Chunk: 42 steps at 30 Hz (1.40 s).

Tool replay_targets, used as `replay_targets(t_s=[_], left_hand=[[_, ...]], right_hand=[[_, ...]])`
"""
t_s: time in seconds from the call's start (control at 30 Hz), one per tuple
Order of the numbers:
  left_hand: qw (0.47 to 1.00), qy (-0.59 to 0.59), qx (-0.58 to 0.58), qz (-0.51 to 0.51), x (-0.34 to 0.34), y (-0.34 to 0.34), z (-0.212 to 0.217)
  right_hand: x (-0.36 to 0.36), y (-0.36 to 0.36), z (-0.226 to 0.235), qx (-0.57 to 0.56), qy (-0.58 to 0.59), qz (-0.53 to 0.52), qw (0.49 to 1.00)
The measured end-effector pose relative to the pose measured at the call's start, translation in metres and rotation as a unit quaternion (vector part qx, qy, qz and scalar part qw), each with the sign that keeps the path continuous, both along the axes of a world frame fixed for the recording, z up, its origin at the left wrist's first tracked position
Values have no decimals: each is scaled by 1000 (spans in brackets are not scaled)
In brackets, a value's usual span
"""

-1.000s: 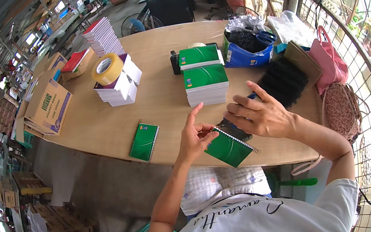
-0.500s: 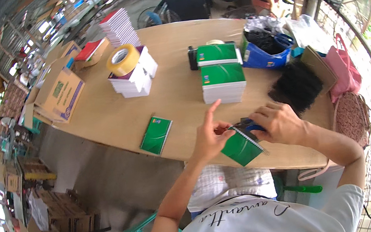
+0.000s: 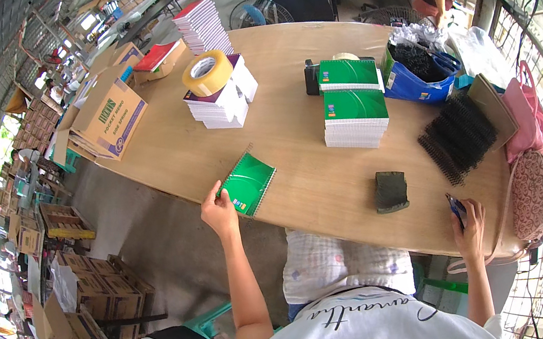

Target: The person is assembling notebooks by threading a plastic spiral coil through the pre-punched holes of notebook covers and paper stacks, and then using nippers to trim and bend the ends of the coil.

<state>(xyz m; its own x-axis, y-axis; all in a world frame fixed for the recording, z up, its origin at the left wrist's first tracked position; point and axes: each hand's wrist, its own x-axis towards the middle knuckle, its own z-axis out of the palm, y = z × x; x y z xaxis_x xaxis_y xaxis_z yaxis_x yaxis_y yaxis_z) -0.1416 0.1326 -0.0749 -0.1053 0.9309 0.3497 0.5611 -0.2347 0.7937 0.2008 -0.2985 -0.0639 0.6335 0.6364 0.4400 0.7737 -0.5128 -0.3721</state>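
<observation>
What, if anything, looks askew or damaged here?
The white-edged stack on the left half of the table looks askew: its layers jut out unevenly beneath the yellow tape roll. I see no obvious spill or damage.

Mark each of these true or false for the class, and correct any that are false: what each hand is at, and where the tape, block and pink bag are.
1. The left hand is on a green notebook. True.
2. The tape roll rests on a white-edged pile. True.
3. The right hand is on the tape roll. False: the right hand is on a blue-handled tool.
4. A dark block lies on the table. True.
5. The pink bag is left of the black coils. False: the pink bag is to the right of the black coils.
</observation>
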Motion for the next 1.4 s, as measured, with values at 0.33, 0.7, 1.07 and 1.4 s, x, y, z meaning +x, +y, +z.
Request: replay_targets(t_s=[0.33, 0.7, 1.07, 1.4], left_hand=[[976, 203, 74, 2, 17, -25, 27], [739, 202, 279, -579, 247, -42, 128], [671, 271, 183, -665, 279, -15, 143], [664, 268, 187, -672, 278, -12, 141]], right_hand=[[-12, -2, 18, -89, -71, -42, 993], [-12, 75, 0, 6, 55, 184, 981], [23, -23, 30, 44, -65, 67, 995], [21, 121, 99, 248, 378, 204, 869]])
